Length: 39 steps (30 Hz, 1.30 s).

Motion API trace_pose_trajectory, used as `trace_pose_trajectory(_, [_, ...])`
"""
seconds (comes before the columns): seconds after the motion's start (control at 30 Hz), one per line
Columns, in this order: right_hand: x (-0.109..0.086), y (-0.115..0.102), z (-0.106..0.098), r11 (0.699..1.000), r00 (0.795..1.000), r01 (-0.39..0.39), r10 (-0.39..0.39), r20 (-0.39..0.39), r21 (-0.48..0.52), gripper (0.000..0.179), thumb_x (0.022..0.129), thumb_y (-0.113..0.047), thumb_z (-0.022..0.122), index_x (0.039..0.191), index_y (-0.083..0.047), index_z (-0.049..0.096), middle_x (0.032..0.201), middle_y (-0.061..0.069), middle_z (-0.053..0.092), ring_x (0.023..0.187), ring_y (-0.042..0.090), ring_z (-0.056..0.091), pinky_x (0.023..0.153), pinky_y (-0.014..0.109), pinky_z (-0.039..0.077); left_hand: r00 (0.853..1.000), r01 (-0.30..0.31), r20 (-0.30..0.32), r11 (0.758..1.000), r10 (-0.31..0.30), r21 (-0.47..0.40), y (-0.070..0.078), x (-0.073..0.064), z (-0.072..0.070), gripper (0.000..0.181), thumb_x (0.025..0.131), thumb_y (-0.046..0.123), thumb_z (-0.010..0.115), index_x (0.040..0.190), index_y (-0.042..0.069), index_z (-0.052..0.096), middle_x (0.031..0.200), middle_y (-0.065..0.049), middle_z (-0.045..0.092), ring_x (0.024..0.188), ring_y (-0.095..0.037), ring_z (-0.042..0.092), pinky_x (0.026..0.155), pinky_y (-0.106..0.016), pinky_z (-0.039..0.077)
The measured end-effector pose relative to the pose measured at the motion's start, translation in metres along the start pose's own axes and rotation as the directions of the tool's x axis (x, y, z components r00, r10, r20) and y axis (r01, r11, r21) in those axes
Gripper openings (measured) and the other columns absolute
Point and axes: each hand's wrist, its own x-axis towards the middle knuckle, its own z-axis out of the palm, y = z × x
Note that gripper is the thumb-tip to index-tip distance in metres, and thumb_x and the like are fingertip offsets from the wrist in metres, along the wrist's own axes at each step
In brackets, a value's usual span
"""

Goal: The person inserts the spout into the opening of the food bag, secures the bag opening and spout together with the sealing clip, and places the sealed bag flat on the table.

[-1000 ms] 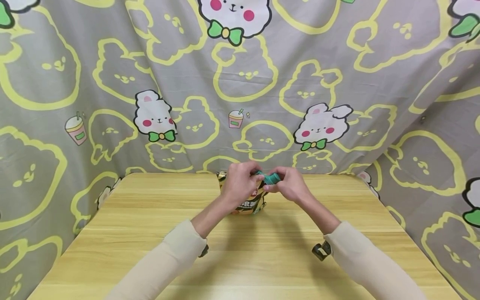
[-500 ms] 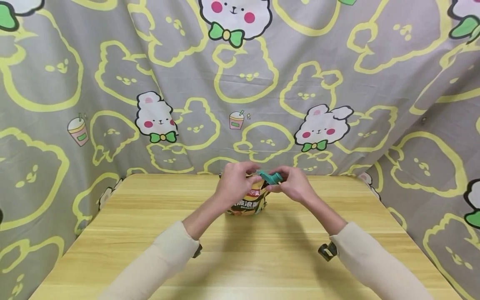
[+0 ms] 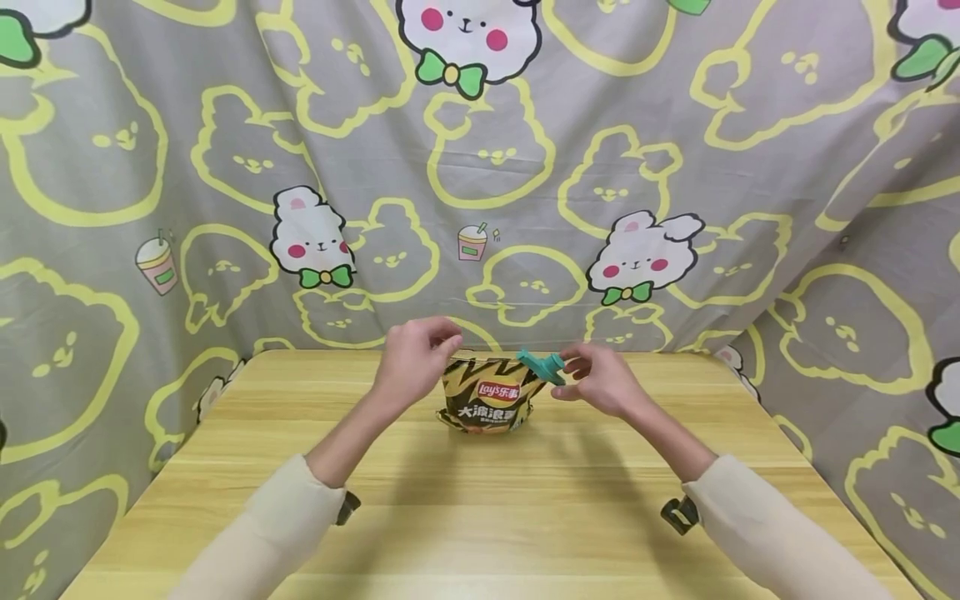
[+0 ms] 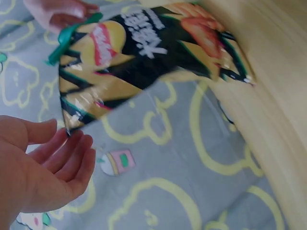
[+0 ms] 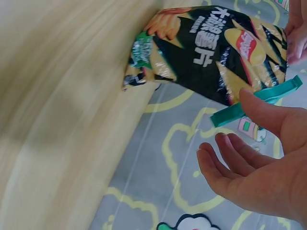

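A black and gold Lay's chip bag (image 3: 486, 398) stands upright on the wooden table, its printed front toward me. A teal bag clip (image 3: 542, 367) sits at the bag's top right corner, slanting across it. By the top left corner is my left hand (image 3: 412, 358); in the left wrist view its fingers are loosely bent, with the fingertips right at the corner of the bag (image 4: 139, 52). My right hand (image 3: 600, 379) is beside the clip, thumb and fingers spread apart. In the right wrist view, the right thumb overlaps the clip (image 5: 230, 115).
The light wooden table (image 3: 480, 517) runs back to a grey curtain (image 3: 390, 150) printed with yellow outlines and white cartoon animals. More curtain hangs along both sides. Small black devices are strapped under both sleeves (image 3: 262, 517).
My left hand has moved left from the clip to the bag's other top corner, uncovering the bag's front. My right hand has shifted slightly right, its fingers loosened off the clip.
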Motion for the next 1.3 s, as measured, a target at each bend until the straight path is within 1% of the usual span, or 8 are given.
trace_pose_trajectory(0.27, [-0.005, 0.03, 0.006, 0.998, 0.998, -0.063, 0.063, 0.018, -0.014, 0.053, 0.084, -0.02, 0.083, 0.13, 0.0, 0.064, 0.117, 0.022, 0.071, 0.109, 0.036, 0.068, 0.085, 0.046, 0.058, 0.996, 0.091, -0.002, 0.996, -0.091, -0.007, -0.037, -0.013, -0.007, 0.016, 0.099, 0.015, 0.065, 0.106, 0.006, 0.077, 0.096, -0.009, 0.079, 0.079, -0.022, 0.07, 0.072, -0.042, 0.056])
trace_pose_trajectory(0.4, [-0.007, 0.041, 0.016, 0.995, 0.995, -0.099, 0.099, 0.024, 0.015, 0.05, 0.087, -0.02, 0.08, 0.13, 0.0, 0.065, 0.111, 0.019, 0.072, 0.103, 0.032, 0.069, 0.082, 0.043, 0.058, 0.984, 0.159, 0.082, 0.987, -0.158, -0.001, -0.054, -0.019, -0.002, 0.019, 0.099, 0.013, 0.063, 0.11, 0.004, 0.075, 0.099, -0.012, 0.078, 0.087, -0.028, 0.072, 0.082, -0.048, 0.056])
trace_pose_trajectory(0.5, [-0.008, 0.046, 0.025, 0.992, 0.993, -0.118, 0.117, 0.022, 0.052, 0.05, 0.088, -0.021, 0.079, 0.131, 0.001, 0.064, 0.106, 0.016, 0.073, 0.098, 0.029, 0.07, 0.081, 0.042, 0.058, 0.95, 0.24, 0.207, 0.971, -0.235, 0.006, -0.065, -0.023, 0.004, 0.022, 0.099, 0.013, 0.064, 0.116, 0.003, 0.073, 0.107, -0.015, 0.077, 0.098, -0.032, 0.072, 0.088, -0.049, 0.057])
trace_pose_trajectory(0.67, [-0.005, 0.048, 0.043, 0.984, 0.99, -0.138, 0.137, 0.014, 0.112, 0.049, 0.089, -0.021, 0.079, 0.13, 0.002, 0.066, 0.101, 0.014, 0.076, 0.092, 0.026, 0.072, 0.081, 0.041, 0.058, 0.856, 0.381, 0.391, 0.924, -0.338, -0.036, -0.08, -0.031, 0.016, 0.03, 0.096, 0.013, 0.067, 0.125, 0.003, 0.069, 0.118, -0.019, 0.073, 0.107, -0.034, 0.07, 0.091, -0.048, 0.057])
trace_pose_trajectory(0.77, [-0.003, 0.047, 0.054, 0.975, 0.988, -0.151, 0.151, 0.015, 0.165, 0.048, 0.089, -0.018, 0.078, 0.13, 0.003, 0.065, 0.102, 0.016, 0.077, 0.092, 0.027, 0.074, 0.085, 0.043, 0.059, 0.829, 0.417, 0.437, 0.906, -0.349, -0.068, -0.084, -0.034, 0.024, 0.035, 0.092, 0.01, 0.072, 0.125, 0.002, 0.068, 0.122, -0.022, 0.07, 0.112, -0.035, 0.068, 0.095, -0.049, 0.056])
trace_pose_trajectory(1.0, [0.005, 0.041, 0.079, 0.959, 0.986, -0.164, 0.169, -0.002, 0.231, 0.048, 0.088, -0.015, 0.079, 0.13, 0.004, 0.065, 0.103, 0.02, 0.077, 0.095, 0.031, 0.075, 0.089, 0.044, 0.058, 0.815, 0.461, 0.457, 0.877, -0.357, -0.137, -0.086, -0.035, 0.039, 0.044, 0.078, 0.003, 0.082, 0.12, 0.001, 0.07, 0.123, -0.02, 0.07, 0.118, -0.037, 0.065, 0.099, -0.049, 0.054])
trace_pose_trajectory(1.13, [0.011, 0.036, 0.089, 0.948, 0.981, -0.179, 0.191, -0.021, 0.263, 0.043, 0.087, -0.016, 0.079, 0.126, 0.0, 0.069, 0.105, 0.019, 0.077, 0.097, 0.032, 0.075, 0.086, 0.041, 0.059, 0.816, 0.469, 0.455, 0.869, -0.358, -0.157, -0.085, -0.033, 0.045, 0.049, 0.075, 0.002, 0.085, 0.122, 0.0, 0.07, 0.121, -0.016, 0.072, 0.118, -0.036, 0.066, 0.101, -0.048, 0.053])
trace_pose_trajectory(1.3, [0.014, 0.031, 0.094, 0.947, 0.982, -0.167, 0.185, -0.042, 0.273, 0.039, 0.084, -0.015, 0.079, 0.12, -0.001, 0.073, 0.109, 0.019, 0.076, 0.098, 0.033, 0.075, 0.087, 0.041, 0.059, 0.819, 0.47, 0.452, 0.866, -0.354, -0.173, -0.083, -0.033, 0.047, 0.043, 0.075, -0.002, 0.083, 0.117, 0.004, 0.073, 0.116, -0.013, 0.075, 0.109, -0.031, 0.071, 0.103, -0.052, 0.051])
